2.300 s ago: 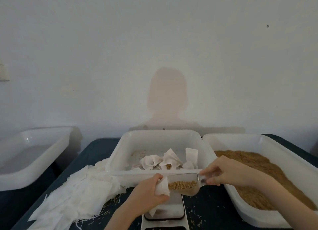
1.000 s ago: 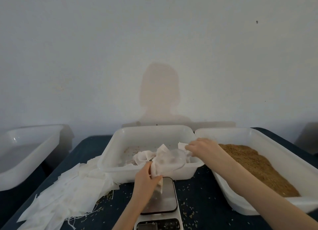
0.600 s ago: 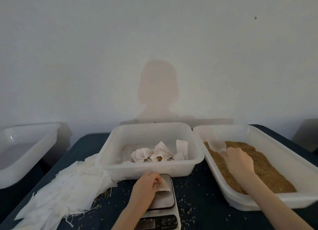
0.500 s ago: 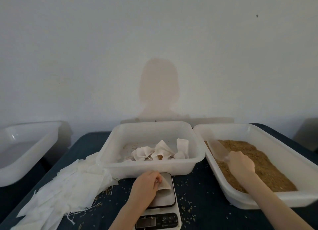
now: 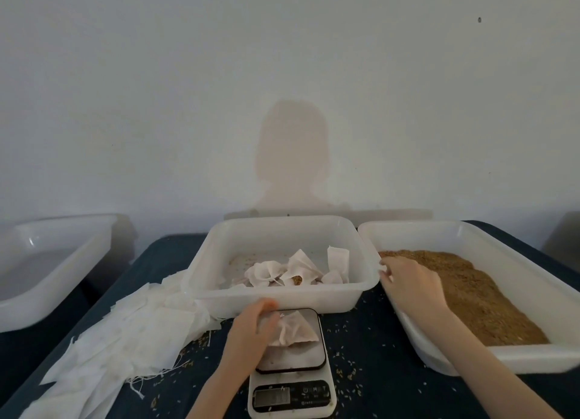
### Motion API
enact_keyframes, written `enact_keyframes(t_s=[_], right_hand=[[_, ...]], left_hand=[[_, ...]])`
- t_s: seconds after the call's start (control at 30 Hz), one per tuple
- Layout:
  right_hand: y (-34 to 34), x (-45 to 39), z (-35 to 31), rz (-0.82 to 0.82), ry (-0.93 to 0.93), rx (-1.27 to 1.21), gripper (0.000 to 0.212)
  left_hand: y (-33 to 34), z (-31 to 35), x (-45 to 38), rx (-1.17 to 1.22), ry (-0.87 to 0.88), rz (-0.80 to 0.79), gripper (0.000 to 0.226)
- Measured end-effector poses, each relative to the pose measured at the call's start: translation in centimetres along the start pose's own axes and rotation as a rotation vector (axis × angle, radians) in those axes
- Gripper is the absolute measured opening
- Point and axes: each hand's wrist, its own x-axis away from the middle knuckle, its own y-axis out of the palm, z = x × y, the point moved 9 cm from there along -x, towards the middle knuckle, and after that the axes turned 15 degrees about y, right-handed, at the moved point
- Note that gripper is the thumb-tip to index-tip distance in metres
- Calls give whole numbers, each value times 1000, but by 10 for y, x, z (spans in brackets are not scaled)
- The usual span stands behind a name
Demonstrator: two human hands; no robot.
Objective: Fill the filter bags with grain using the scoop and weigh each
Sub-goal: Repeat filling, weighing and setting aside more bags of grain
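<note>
Fingers of the left hand (image 5: 251,331) curl round the neck of a small white filter bag filled with grain (image 5: 293,329), which lies on the grey platform of a white digital kitchen scale (image 5: 292,371) near the table's front edge. To the right, the right hand (image 5: 408,282) rests over the near-left corner of a white plastic tray of brown grain (image 5: 533,352); whether its fingers grip anything cannot be told. Between the two hands, farther back, a white plastic tub (image 5: 276,299) holds more filled bags (image 5: 298,269).
</note>
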Motion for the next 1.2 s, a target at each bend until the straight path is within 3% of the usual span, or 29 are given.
enact_keyframes(t_s=[0.17, 0.3, 0.4, 0.73, 1.2], right_hand=[[23, 46, -56, 33, -200, -196, 20], [82, 58, -34, -107, 31, -370, 32], [118, 65, -19, -218, 160, -425, 31], [140, 62, -11, -336, 184, -442, 22], [138, 64, -12, -353, 171, -456, 23]], left_hand=[[-38, -32, 24, -19, -129, 334, 23], [-37, -55, 45, 25, -238, 408, 27], [-34, -59, 47, 39, -235, 394, 27], [-29, -72, 50, -10, -304, 317, 27], [-22, -73, 48, -128, -311, 182, 27]])
